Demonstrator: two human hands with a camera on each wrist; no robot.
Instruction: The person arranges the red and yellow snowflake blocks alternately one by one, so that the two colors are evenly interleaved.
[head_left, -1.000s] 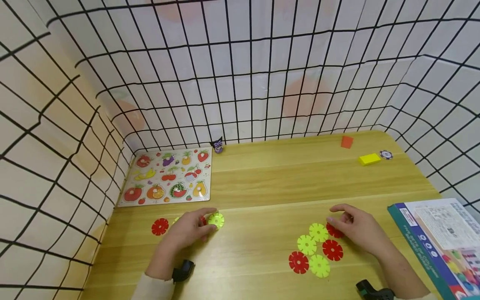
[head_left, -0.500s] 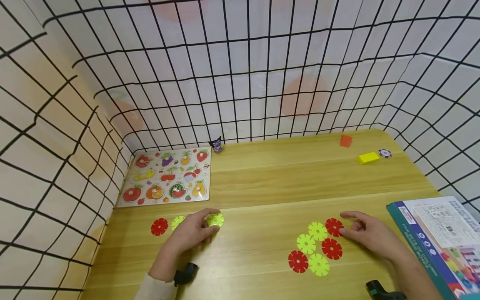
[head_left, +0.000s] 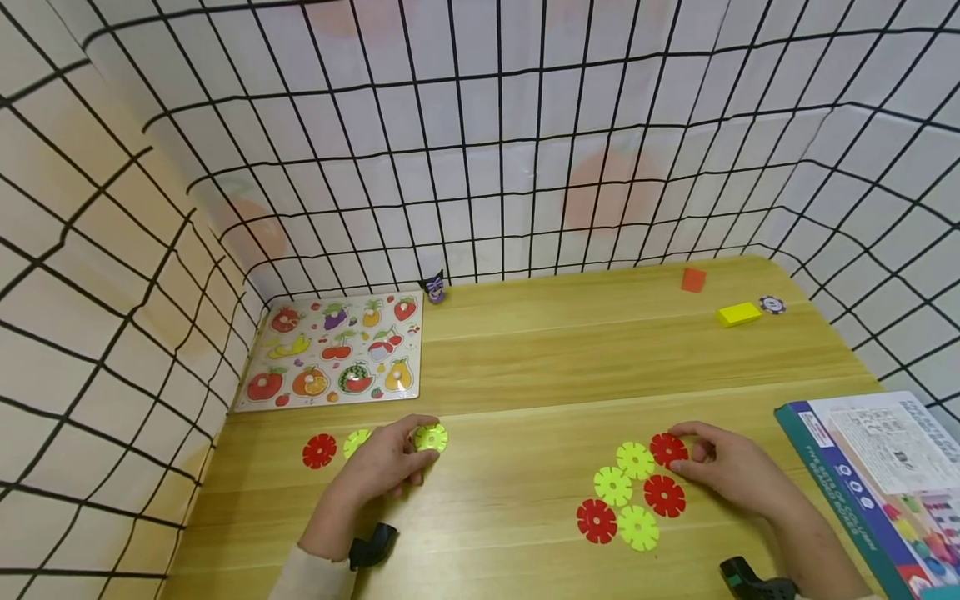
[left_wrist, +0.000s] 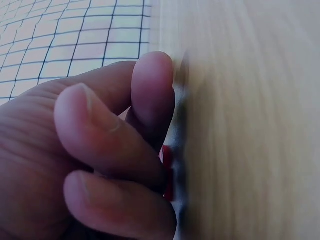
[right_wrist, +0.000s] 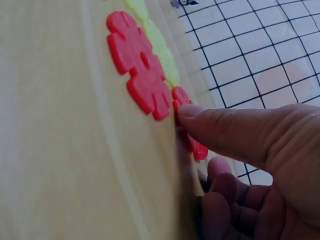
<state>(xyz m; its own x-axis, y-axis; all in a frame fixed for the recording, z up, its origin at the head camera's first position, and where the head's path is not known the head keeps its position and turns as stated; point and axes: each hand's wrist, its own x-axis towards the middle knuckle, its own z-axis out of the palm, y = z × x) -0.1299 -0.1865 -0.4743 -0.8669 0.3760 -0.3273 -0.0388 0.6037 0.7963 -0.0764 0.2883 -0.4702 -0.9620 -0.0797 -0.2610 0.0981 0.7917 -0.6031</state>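
Disc (head_left: 663, 447) at right hand (head_left: 726, 463) — red, notched

The red discs (head_left: 664, 497) and yellow-green discs (head_left: 639, 528) looked like smooth, lightly shiny plastic. The bench (head_left: 540, 358) showed wood grain under a smooth finish with a soft sheen. The fruit board (head_left: 330, 350) had a glossy face, and the box (head_left: 828, 487) looked like printed cardboard. The sleeve (head_left: 311, 577) appeared to be matt cloth.

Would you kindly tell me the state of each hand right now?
Left hand: closed around a yellow disc; how firmly cannot be told.
Right hand: closed around a red disc; firmness likewise unclear.
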